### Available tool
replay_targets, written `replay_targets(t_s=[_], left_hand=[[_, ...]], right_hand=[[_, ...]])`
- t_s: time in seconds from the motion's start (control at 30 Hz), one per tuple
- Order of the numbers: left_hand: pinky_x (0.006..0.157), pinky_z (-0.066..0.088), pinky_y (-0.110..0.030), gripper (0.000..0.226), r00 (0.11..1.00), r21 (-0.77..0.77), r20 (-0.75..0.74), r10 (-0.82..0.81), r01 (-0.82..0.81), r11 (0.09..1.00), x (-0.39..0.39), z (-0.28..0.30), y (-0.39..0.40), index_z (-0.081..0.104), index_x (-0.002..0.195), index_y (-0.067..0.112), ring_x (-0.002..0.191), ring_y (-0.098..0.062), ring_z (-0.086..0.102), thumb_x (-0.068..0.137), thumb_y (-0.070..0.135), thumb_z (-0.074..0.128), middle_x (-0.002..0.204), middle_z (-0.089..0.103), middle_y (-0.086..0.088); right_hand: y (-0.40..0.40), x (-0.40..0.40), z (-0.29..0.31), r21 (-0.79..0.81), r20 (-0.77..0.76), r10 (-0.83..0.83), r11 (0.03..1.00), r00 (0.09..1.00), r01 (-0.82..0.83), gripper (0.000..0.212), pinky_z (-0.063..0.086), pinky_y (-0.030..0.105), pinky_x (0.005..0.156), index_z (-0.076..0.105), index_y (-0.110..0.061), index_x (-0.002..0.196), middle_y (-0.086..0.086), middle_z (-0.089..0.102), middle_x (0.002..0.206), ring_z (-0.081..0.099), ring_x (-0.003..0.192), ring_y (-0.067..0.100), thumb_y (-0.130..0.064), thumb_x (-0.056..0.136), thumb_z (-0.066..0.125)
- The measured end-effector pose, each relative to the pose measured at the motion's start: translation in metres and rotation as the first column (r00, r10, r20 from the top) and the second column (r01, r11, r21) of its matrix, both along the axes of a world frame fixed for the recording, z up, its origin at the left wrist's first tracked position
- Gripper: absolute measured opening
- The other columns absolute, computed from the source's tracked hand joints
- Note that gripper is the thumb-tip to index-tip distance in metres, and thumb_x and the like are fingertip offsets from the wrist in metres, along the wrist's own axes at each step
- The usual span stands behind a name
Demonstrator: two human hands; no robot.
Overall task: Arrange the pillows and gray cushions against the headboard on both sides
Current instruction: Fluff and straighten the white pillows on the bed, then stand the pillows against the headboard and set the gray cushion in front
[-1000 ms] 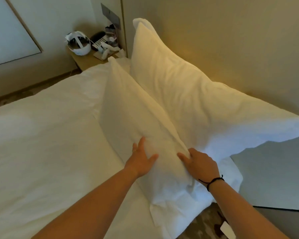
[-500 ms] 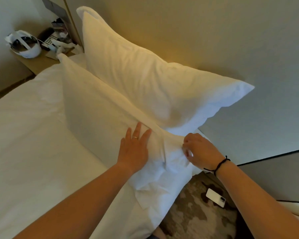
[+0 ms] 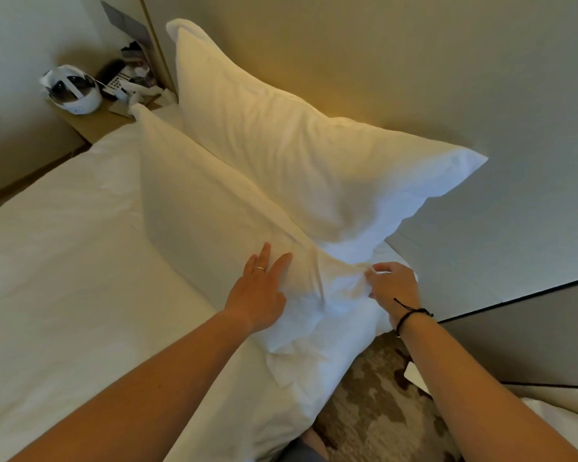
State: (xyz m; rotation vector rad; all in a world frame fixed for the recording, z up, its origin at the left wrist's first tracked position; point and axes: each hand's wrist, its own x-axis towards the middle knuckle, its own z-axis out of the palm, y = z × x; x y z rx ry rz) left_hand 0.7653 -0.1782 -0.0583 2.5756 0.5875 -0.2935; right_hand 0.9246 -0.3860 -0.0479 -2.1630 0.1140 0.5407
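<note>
Two white pillows are seen on the bed, both at the headboard. The back pillow is leaned upright against the headboard. The front pillow is stood on its long edge just in front of it, one step farther from the headboard, and the two are touching along their length.

The left hand is laid flat on the front pillow's face, at its near end, with the fingers straight and spread; nothing is held by it. A ring is worn on one finger. The right hand is placed at the same end, on the side toward the headboard, and its grip is closed: a fold of the pillowcase is pinched between the curled fingers and the thumb. A dark cord is worn on the right wrist.

Beside the far end of the headboard a desk is seen, and on it a white headset and a telephone. No gray cushion is in view.
</note>
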Motion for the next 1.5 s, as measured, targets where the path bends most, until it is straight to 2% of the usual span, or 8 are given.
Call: replay_targets(t_s=[0.17,0.37,0.5,0.63,0.87,1.07,1.3,1.5], left_hand=[[0.114,0.033,-0.041,0.073,0.999,0.019,0.038,0.010,-0.011,1.000,0.005,0.000,-0.008,0.005,0.154,0.036,0.151,-0.025,0.000,0.095,0.030,0.048,0.165,-0.010,-0.001],[0.113,0.035,-0.043,0.070,0.999,0.003,0.035,0.012,-0.012,1.000,0.003,0.002,-0.012,0.009,0.154,0.034,0.151,-0.024,0.001,0.096,0.030,0.048,0.165,-0.008,0.000],[0.113,0.034,-0.041,0.068,0.999,-0.004,0.035,0.038,-0.038,0.999,-0.011,0.002,-0.007,0.013,0.153,0.035,0.150,-0.023,0.006,0.096,0.029,0.049,0.165,-0.002,0.000],[0.114,0.034,-0.041,0.066,0.990,-0.045,-0.015,0.143,-0.143,0.989,-0.045,-0.005,0.002,0.017,0.153,0.034,0.149,-0.021,0.012,0.095,0.031,0.049,0.165,0.005,0.000],[0.105,0.043,-0.038,0.053,0.857,-0.074,-0.119,0.502,-0.512,0.856,-0.197,-0.023,0.026,0.032,0.148,0.033,0.133,-0.020,0.045,0.097,0.033,0.045,0.154,0.037,0.005],[0.105,0.039,-0.036,0.049,0.472,-0.045,-0.203,0.858,-0.880,0.473,-0.394,-0.038,0.018,0.036,0.147,0.032,0.133,-0.019,0.045,0.098,0.035,0.043,0.153,0.038,0.005],[0.104,0.039,-0.036,0.047,-0.055,-0.020,-0.240,0.969,-0.998,-0.062,-0.577,-0.056,-0.045,0.041,0.144,0.032,0.130,-0.017,0.047,0.097,0.034,0.045,0.149,0.042,0.007],[0.103,0.045,-0.037,0.048,-0.269,-0.022,-0.246,0.931,-0.959,-0.283,-0.684,-0.088,-0.086,0.041,0.145,0.029,0.132,-0.018,0.045,0.097,0.035,0.047,0.152,0.038,0.006]], right_hand=[[-0.016,0.010,0.003,0.187,-0.007,-0.259,0.949,0.966,0.255,0.026,0.061,0.038,0.066,0.059,-0.021,0.106,0.001,0.062,0.088,0.065,0.072,0.016,-0.011,0.082,0.057],[-0.028,0.012,-0.013,0.190,-0.311,-0.340,0.893,0.888,0.409,0.020,0.058,0.038,0.068,0.051,-0.003,0.109,0.018,0.065,0.082,0.066,0.067,0.027,0.003,0.089,0.052],[-0.011,-0.008,0.006,0.022,0.163,-0.150,0.989,0.975,0.149,0.021,0.051,0.038,0.069,0.046,-0.016,0.111,0.006,0.064,0.096,0.063,0.082,0.023,-0.018,0.092,0.056],[0.032,-0.059,0.027,-0.082,0.515,0.268,0.961,0.814,-0.264,0.018,0.043,0.029,0.073,0.052,-0.021,0.104,-0.007,0.054,0.102,0.053,0.088,0.012,-0.028,0.091,0.061],[0.104,-0.214,-0.028,-0.322,0.256,0.914,0.388,0.316,-0.863,0.019,0.043,0.029,0.086,0.056,-0.024,0.104,-0.006,0.054,0.112,0.054,0.099,0.016,-0.036,0.090,0.060],[0.166,-0.345,-0.052,-0.473,0.162,0.921,-0.243,-0.355,-0.847,0.022,0.042,0.031,0.085,0.054,-0.023,0.110,-0.003,0.055,0.115,0.055,0.099,0.021,-0.037,0.092,0.052],[0.220,-0.499,-0.063,-0.446,0.051,0.787,-0.533,-0.615,-0.719,0.022,0.041,0.032,0.076,0.048,-0.023,0.109,-0.004,0.057,0.110,0.057,0.095,0.021,-0.036,0.091,0.049],[0.225,-0.650,-0.095,-0.289,-0.160,0.717,-0.691,-0.678,-0.663,0.032,0.041,0.030,0.075,0.044,-0.024,0.121,-0.003,0.057,0.116,0.058,0.102,0.021,-0.039,0.093,0.049]])
